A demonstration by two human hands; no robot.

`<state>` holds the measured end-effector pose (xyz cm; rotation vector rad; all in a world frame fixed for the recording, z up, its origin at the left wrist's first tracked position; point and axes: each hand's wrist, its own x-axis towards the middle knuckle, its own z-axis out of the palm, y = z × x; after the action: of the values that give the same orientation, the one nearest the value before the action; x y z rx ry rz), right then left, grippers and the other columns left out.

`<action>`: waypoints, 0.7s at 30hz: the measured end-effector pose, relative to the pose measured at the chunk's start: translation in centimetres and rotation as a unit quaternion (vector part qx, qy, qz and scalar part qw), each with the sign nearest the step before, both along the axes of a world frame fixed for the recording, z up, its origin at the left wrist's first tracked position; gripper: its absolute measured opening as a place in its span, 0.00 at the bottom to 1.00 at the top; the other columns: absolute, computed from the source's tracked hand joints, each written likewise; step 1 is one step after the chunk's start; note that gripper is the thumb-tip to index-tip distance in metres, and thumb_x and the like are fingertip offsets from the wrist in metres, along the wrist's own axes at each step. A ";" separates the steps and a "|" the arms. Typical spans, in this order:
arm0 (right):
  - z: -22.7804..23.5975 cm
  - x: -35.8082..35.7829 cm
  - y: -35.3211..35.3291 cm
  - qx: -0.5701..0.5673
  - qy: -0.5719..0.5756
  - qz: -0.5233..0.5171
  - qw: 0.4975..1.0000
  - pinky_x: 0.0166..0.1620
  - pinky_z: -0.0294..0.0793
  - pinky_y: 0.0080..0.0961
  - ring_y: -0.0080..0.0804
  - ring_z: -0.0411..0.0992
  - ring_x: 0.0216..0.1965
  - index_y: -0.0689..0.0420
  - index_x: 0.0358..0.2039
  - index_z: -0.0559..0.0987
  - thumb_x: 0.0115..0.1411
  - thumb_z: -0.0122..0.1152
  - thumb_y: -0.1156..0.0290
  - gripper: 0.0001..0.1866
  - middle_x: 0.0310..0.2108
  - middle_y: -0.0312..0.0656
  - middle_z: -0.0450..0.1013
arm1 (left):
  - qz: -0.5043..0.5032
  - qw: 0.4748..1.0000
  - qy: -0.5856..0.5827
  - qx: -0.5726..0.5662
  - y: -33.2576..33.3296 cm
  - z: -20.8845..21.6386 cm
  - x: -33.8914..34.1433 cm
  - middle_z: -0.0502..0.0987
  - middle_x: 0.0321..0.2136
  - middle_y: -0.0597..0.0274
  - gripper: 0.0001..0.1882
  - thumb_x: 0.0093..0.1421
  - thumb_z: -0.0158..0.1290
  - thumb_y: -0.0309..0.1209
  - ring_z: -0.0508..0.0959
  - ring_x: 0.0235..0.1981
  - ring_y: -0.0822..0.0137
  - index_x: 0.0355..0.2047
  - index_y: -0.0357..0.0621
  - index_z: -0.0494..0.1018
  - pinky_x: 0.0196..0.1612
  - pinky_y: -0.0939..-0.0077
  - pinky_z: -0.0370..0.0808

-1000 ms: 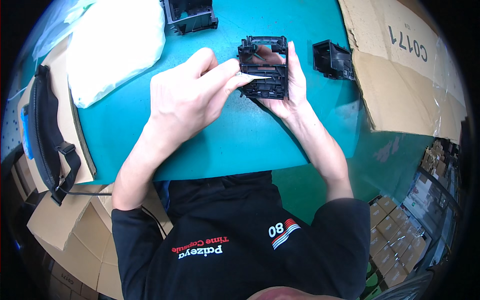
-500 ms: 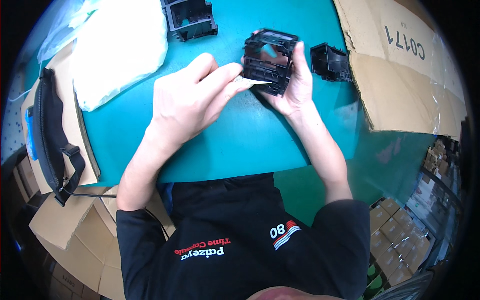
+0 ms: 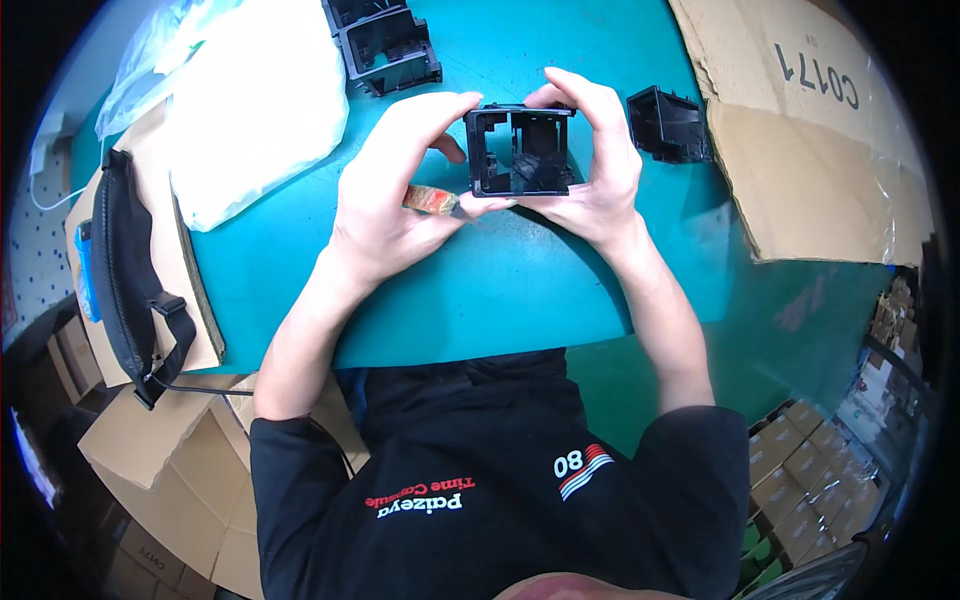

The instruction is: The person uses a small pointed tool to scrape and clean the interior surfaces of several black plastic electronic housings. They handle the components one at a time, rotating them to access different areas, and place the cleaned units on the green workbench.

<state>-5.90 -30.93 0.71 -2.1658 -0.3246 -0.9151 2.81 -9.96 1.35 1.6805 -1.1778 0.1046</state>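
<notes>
A black plastic housing point(image 3: 540, 150), box-shaped with open windows, is held up over the green table, its open face turned toward me. My left hand point(image 3: 385, 190) grips the housing's left edge with thumb and fingers. Tucked in that same hand is a small knife point(image 3: 432, 200) with a tape-wrapped, red-marked handle; its tip end is hard to make out beside the thumb. My right hand point(image 3: 610, 165) is wrapped round the housing's right side, fingers on the top edge and thumb below.
More black housings point(image 3: 390, 55) stand at the far edge of the green table point(image 3: 450, 300). Another black part point(image 3: 668, 125) lies right, beside a cardboard sheet point(image 3: 790, 200). To the left are a white plastic bag point(image 3: 260, 110) and a black belt pouch point(image 3: 125, 260) on cardboard.
The housing has turned so its open face points at me, and sits slightly lower. My left hand has moved from working the blade on it to gripping its left edge.
</notes>
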 end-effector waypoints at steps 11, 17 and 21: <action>2.9 -0.4 -2.5 -0.136 -0.009 -0.037 0.990 0.57 0.74 0.39 0.42 0.76 0.51 0.55 0.56 0.80 0.39 0.86 0.52 0.43 0.49 0.42 0.79 | 0.053 0.995 -0.030 0.084 1.8 1.2 2.0 0.81 0.48 0.54 0.37 0.48 0.76 0.30 0.82 0.43 0.61 0.57 0.39 0.74 0.47 0.67 0.79; 4.0 -2.6 -9.1 -0.183 0.134 -0.214 0.950 0.61 0.73 0.43 0.49 0.71 0.60 0.54 0.58 0.79 0.45 0.83 0.53 0.40 0.58 0.48 0.73 | 0.153 0.971 -0.059 0.172 2.2 1.4 2.8 0.72 0.59 0.49 0.33 0.49 0.75 0.30 0.76 0.58 0.51 0.55 0.39 0.75 0.59 0.56 0.75; 1.7 -4.1 -10.9 -0.215 0.303 -0.208 0.905 0.67 0.69 0.42 0.50 0.67 0.66 0.51 0.66 0.73 0.56 0.76 0.60 0.38 0.65 0.51 0.68 | 0.189 0.961 -0.081 0.187 2.2 0.5 3.7 0.69 0.61 0.47 0.31 0.52 0.74 0.33 0.76 0.55 0.50 0.53 0.36 0.75 0.56 0.57 0.76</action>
<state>-10.03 -41.82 2.42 -2.8632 0.2862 -0.3426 6.56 -7.80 1.81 2.2589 -1.0235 0.2745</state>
